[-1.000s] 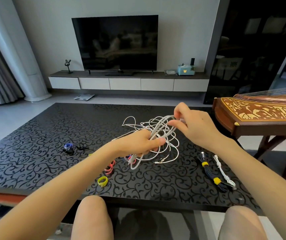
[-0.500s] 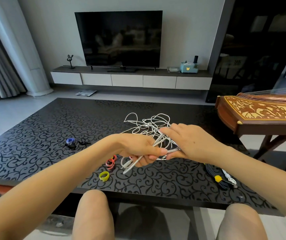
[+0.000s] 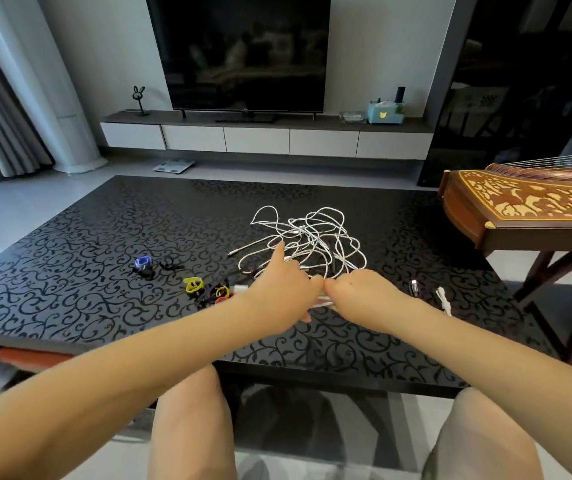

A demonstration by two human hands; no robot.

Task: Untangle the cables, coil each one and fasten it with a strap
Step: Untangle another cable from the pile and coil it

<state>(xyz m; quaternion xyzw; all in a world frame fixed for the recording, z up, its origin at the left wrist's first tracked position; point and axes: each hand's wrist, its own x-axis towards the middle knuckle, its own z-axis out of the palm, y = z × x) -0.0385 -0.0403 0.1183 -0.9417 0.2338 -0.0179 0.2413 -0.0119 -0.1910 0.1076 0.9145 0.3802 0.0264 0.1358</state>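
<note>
White strands (image 3: pixel 322 302) pass between curled fingers: left hand (image 3: pixel 283 289) and right hand (image 3: pixel 360 292) both grip them, knuckles touching, just nearer than the tangle (image 3: pixel 309 237). Better to draw slack from the tangle gently, keeping loops even; the straps (image 3: pixel 208 289) lie left of it

White cables (image 3: pixel 307 239) tangled in loose heap mid-table; coloured straps (image 3: pixel 208 289) scattered left.

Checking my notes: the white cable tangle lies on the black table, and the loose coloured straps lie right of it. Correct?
No: the head view shows the loose coloured straps left of the white cable tangle, which does lie on the black table.
</note>
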